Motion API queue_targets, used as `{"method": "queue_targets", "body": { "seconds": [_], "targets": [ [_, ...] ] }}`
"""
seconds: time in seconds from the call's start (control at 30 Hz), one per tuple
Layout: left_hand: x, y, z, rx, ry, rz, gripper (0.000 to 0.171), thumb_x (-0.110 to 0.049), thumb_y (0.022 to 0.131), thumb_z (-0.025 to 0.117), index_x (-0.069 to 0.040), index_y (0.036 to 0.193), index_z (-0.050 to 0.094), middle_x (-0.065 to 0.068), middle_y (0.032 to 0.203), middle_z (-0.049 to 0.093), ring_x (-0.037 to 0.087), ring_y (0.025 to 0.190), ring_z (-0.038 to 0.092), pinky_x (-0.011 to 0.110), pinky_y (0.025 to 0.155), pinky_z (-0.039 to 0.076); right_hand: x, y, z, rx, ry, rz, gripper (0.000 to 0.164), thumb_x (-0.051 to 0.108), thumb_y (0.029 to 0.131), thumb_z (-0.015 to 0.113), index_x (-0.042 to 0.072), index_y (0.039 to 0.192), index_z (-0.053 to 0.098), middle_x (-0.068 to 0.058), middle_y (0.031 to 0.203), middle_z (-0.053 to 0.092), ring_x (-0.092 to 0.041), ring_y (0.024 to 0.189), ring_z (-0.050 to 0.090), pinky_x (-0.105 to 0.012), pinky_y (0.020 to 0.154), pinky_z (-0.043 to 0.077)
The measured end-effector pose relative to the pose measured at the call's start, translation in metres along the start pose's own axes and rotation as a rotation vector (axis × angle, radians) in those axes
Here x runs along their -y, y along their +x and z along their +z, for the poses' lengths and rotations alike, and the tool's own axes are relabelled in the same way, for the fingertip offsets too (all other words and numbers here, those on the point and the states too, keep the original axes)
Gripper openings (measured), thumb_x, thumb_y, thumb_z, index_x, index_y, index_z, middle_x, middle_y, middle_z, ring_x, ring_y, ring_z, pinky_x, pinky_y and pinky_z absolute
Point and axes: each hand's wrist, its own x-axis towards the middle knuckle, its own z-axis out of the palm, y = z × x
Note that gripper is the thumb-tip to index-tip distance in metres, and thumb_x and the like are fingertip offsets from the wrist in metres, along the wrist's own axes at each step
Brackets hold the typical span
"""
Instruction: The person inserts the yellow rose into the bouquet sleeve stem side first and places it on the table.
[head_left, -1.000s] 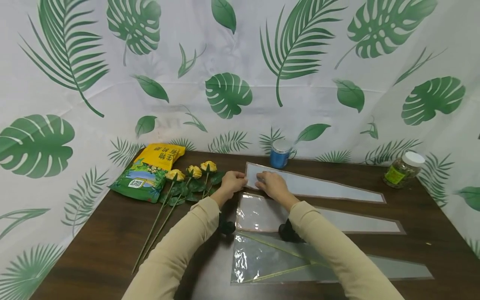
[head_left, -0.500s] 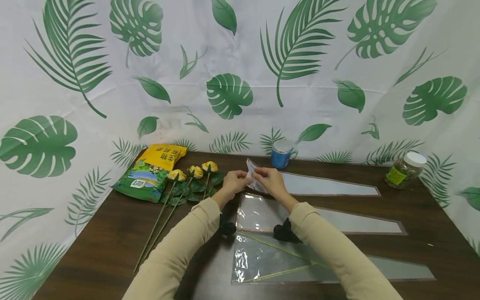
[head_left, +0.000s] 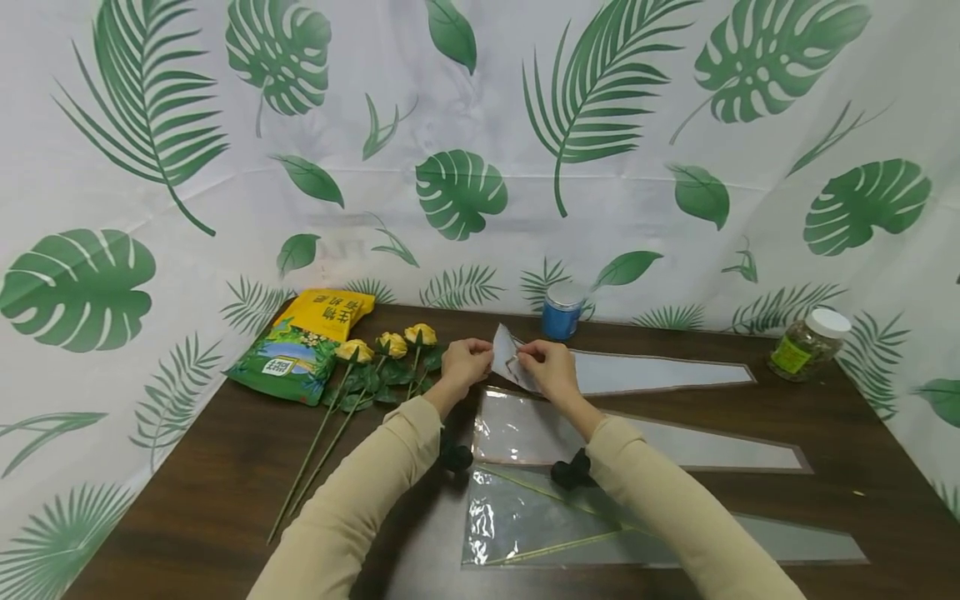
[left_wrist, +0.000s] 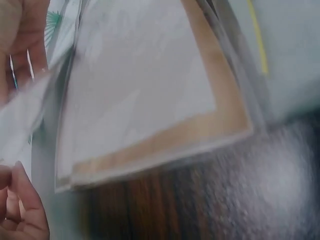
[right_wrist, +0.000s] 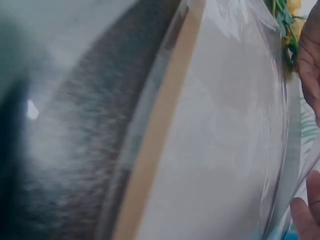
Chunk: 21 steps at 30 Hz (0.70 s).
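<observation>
White sleeve point(head_left: 652, 372) buckles where left hand point(head_left: 465, 363) and right hand point(head_left: 551, 372) pinch; brown table point(head_left: 191, 500); leafy curtain point(head_left: 480, 108) at twelve o'clock.

Left approach is restricted: the yellow roses point(head_left: 392, 343) lie just beside the left fingers point(head_left: 480, 349), with the yellow-and-green bag point(head_left: 309, 350) beyond. At the rear, the blue jar point(head_left: 562, 315) stands close behind the far sheet point(head_left: 660, 372), and the leaf-print backdrop point(head_left: 480, 108) limits reach past the bench point(head_left: 172, 500). The far sheet's raised end occupies the gap between the left fingers and right fingers point(head_left: 535, 350). The right forearm point(head_left: 675, 500) obstructs low crossing above the middle sheet point(head_left: 517, 425) and near sheet point(head_left: 555, 525); a corridor remains between it and the left forearm point(head_left: 360, 500). Lateral passage exists in front of the lidded jar point(head_left: 808, 343), beside the sheets' narrow ends.
</observation>
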Motion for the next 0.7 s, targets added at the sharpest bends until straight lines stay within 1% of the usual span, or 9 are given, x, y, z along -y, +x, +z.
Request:
{"method": "queue_targets", "body": {
  "seconds": [0.13, 0.23, 0.33, 0.4, 0.47, 0.53, 0.6, 0.7],
  "targets": [
    [0.001, -0.001, -0.006, -0.001, 0.017, -0.018, 0.015, -0.003, 0.085, 0.062, 0.002, 0.097, 0.070, 0.006, 0.075, 0.066, 0.005, 0.055, 0.057, 0.020, 0.056, 0.054, 0.001, -0.004, -0.005, -0.033, 0.106, 0.041, 0.011, 0.007, 0.085, 0.068, -0.004, 0.088, 0.071, -0.015, 0.077, 0.069, -0.008, 0.061, 0.061, -0.013, 0.055, 0.046],
    [0.000, -0.002, -0.009, 0.015, 0.011, -0.015, 0.016, -0.002, 0.085, 0.061, 0.003, 0.098, 0.069, 0.009, 0.078, 0.067, 0.005, 0.054, 0.057, 0.021, 0.057, 0.054, 0.001, -0.005, -0.010, -0.041, 0.175, 0.068, 0.011, 0.004, 0.085, 0.067, -0.006, 0.089, 0.070, -0.017, 0.076, 0.069, -0.008, 0.059, 0.063, -0.013, 0.052, 0.048],
    [-0.002, -0.005, -0.014, 0.069, -0.002, -0.001, 0.017, -0.003, 0.087, 0.061, 0.005, 0.101, 0.068, 0.014, 0.084, 0.069, 0.005, 0.056, 0.058, 0.023, 0.060, 0.056, 0.001, -0.006, -0.011, -0.029, 0.219, 0.088, 0.012, 0.003, 0.086, 0.066, -0.008, 0.091, 0.069, -0.019, 0.079, 0.069, -0.009, 0.059, 0.064, -0.015, 0.054, 0.051],
    [-0.003, -0.008, -0.021, 0.111, 0.002, 0.005, 0.019, -0.004, 0.089, 0.061, 0.006, 0.105, 0.067, 0.018, 0.090, 0.069, 0.006, 0.057, 0.059, 0.025, 0.063, 0.056, 0.000, -0.007, -0.012, -0.018, 0.232, 0.096, 0.013, 0.002, 0.086, 0.065, -0.009, 0.093, 0.068, -0.020, 0.082, 0.069, -0.010, 0.060, 0.065, -0.017, 0.056, 0.053],
    [-0.003, -0.013, -0.032, 0.146, 0.020, 0.017, 0.022, -0.007, 0.091, 0.060, 0.005, 0.109, 0.065, 0.019, 0.095, 0.068, 0.007, 0.061, 0.061, 0.027, 0.067, 0.057, 0.000, -0.008, -0.011, -0.011, 0.244, 0.100, 0.013, 0.001, 0.086, 0.065, -0.010, 0.093, 0.068, -0.022, 0.084, 0.069, -0.011, 0.061, 0.066, -0.020, 0.058, 0.054],
    [-0.002, -0.020, -0.048, 0.163, 0.043, 0.022, 0.025, -0.009, 0.092, 0.059, 0.005, 0.112, 0.063, 0.021, 0.100, 0.067, 0.009, 0.066, 0.064, 0.030, 0.072, 0.057, 0.000, -0.008, -0.011, -0.008, 0.257, 0.104, 0.013, 0.001, 0.086, 0.065, -0.010, 0.093, 0.068, -0.023, 0.085, 0.069, -0.013, 0.062, 0.066, -0.022, 0.059, 0.055],
    [0.003, -0.030, -0.068, 0.160, 0.068, 0.018, 0.027, -0.011, 0.093, 0.059, 0.004, 0.115, 0.062, 0.021, 0.102, 0.066, 0.011, 0.071, 0.066, 0.033, 0.076, 0.056, 0.000, -0.008, -0.011, -0.002, 0.268, 0.102, 0.013, 0.000, 0.087, 0.064, -0.011, 0.093, 0.067, -0.024, 0.085, 0.068, -0.015, 0.063, 0.067, -0.024, 0.060, 0.056],
    [0.014, -0.045, -0.099, 0.144, 0.116, 0.002, 0.027, -0.011, 0.094, 0.058, 0.005, 0.115, 0.061, 0.023, 0.105, 0.065, 0.017, 0.079, 0.068, 0.036, 0.079, 0.056, 0.000, -0.008, -0.011, 0.005, 0.274, 0.096, 0.014, 0.000, 0.087, 0.064, -0.011, 0.094, 0.067, -0.026, 0.087, 0.068, -0.017, 0.064, 0.068, -0.026, 0.061, 0.057]
  ]
}}
